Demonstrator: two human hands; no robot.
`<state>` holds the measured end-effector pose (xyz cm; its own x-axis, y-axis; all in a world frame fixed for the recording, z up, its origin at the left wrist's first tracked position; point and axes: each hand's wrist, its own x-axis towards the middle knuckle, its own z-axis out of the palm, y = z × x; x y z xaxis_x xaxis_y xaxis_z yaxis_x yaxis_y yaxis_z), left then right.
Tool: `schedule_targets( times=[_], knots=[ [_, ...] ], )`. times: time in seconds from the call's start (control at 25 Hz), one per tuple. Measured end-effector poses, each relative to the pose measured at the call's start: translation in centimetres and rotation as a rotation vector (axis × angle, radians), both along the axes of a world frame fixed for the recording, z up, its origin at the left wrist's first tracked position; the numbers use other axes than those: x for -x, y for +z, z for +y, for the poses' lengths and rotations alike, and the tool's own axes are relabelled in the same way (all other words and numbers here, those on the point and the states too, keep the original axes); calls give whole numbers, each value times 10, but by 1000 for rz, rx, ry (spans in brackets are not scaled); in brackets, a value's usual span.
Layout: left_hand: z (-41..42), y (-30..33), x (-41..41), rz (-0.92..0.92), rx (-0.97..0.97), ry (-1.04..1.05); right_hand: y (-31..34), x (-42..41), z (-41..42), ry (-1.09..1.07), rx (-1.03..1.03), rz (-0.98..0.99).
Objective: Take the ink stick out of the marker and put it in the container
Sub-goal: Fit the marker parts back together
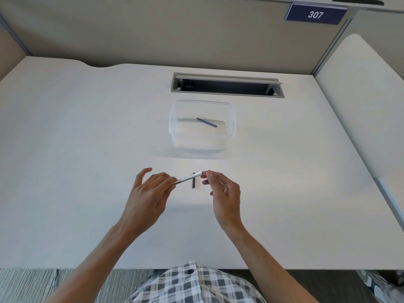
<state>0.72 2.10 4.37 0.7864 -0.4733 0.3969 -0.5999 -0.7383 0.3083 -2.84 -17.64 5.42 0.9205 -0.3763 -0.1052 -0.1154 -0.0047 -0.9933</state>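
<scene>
I hold a white marker (188,177) with black lettering just above the desk, tilted up to the right. My left hand (150,193) pinches its lower left end and my right hand (222,189) pinches its upper right end. Under the marker a small black piece (193,182), perhaps its cap, lies on the desk. Farther back stands a clear plastic container (202,127), and a dark blue ink stick (206,122) lies inside it.
A white desk (87,149) fills the view. A grey cable slot (227,85) is set into it behind the container. Beige partition walls stand at the back, with a blue "307" sign (315,14) at top right. The desk's front edge is near my checked shirt.
</scene>
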Motion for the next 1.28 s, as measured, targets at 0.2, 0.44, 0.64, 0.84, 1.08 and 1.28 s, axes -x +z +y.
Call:
schedule_targets(
  times=[0.2, 0.44, 0.64, 0.84, 1.08, 1.28],
  knots=[
    [13, -6, -9, 39, -1, 55, -33, -14, -4, 43, 543, 40],
    [17, -7, -14, 43, 1, 65, -61, -33, 5, 106, 996, 54],
    [17, -6, -17, 30, -9, 54, -66, -44, 13, 120, 1078, 64],
    [21, -7, -19, 32, -13, 62, -58, -41, 9, 144, 1021, 110],
    [19, -9, -21, 37, -9, 63, -18, -22, -8, 134, 334, 128],
    [16, -8, -20, 32, -2, 39, -2, -16, -14, 145, 204, 45]
  ],
)
